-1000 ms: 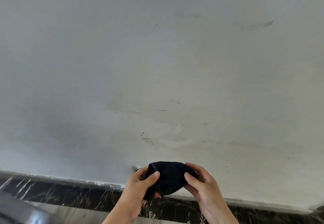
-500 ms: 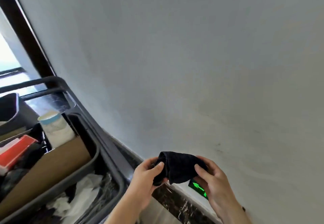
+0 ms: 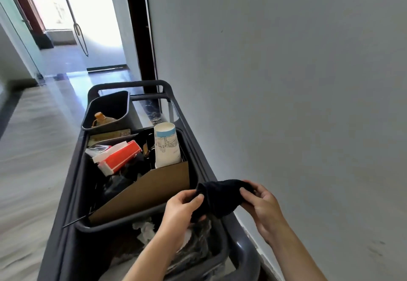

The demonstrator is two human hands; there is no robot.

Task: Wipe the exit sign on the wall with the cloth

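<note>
Above the cart (image 3: 199, 166), both the left hand (image 3: 180, 208) and right hand (image 3: 262, 206) pinch the bunched dark cloth (image 3: 220, 197), apparently readying it; no exit sign shows, so wiping first requires locating it.

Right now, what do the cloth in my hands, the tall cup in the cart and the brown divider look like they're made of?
Cloth: soft dark fabric, matte; it folds and bunches limply between the left hand and right hand.
Cup: probably paper, white and matte with a blue printed drawing and a thin rolled rim.
Divider: looks like cardboard, a flat, dull brown sheet with a cut edge.
</note>
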